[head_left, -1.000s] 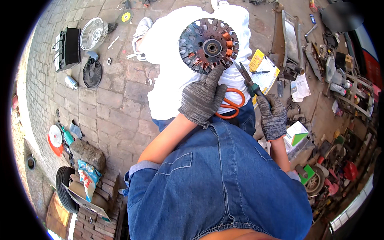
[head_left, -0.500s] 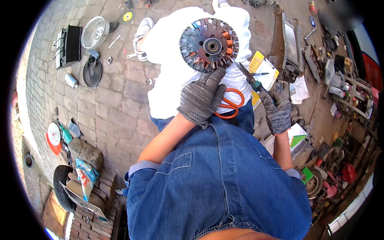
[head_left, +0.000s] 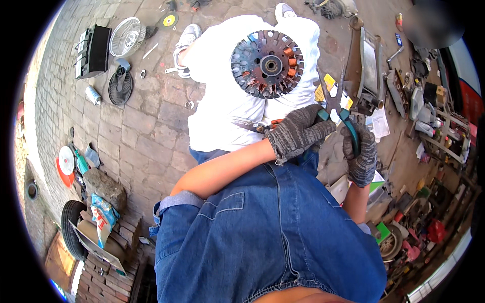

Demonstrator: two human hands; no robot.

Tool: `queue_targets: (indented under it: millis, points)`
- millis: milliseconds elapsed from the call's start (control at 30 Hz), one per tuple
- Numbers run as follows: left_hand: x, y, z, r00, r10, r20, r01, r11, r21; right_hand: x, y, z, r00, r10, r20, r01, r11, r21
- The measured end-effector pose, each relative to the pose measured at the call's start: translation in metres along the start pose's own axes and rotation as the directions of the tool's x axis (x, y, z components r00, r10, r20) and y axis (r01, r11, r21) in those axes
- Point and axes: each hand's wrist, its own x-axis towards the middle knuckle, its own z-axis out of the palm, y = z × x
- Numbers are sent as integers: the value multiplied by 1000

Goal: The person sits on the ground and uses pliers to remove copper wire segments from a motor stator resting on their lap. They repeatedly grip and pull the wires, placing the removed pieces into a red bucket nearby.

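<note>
My left hand, in a grey knit glove, grips one green handle of long-nose pliers. My right hand, gloved likewise, holds the other handle, and the jaws point upward, spread apart. To their upper left, a round metal stator with a central bearing and a few copper windings lies on white cloth over my legs. A tool with orange handles and dark metal parts is partly hidden behind my left hand. A yellow-and-white sheet shows behind the pliers.
At left on brick paving lie a black battery, white fan cage, dark fan, spray can and grinder; a tyre is lower left. At right are a long metal frame and cluttered parts.
My left hand has left the stator's lower edge, moving right and down onto the pliers. My right hand has shifted right, and the pliers now point upward with jaws spread.
</note>
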Motion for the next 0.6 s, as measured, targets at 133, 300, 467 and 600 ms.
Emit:
queue_targets:
  millis: [133, 300, 467, 600]
  points:
    - [4, 14, 8, 974, -223, 28, 215, 891, -400, 7, -7, 2, 994, -97, -56, 108, 961, 253]
    - [9, 17, 17, 931, -358, 66, 302, 658, -690, 9, -8, 24, 847, -531, -31, 519, 838, -167]
    - [11, 26, 20, 963, -235, 135, 243, 526, -815, 18, 0, 34, 625, -760, 179, 759, 537, -369]
    - [14, 26, 36, 973, -216, -78, 54, 546, -836, 24, 8, 37, 644, -764, 28, 737, 611, -289]
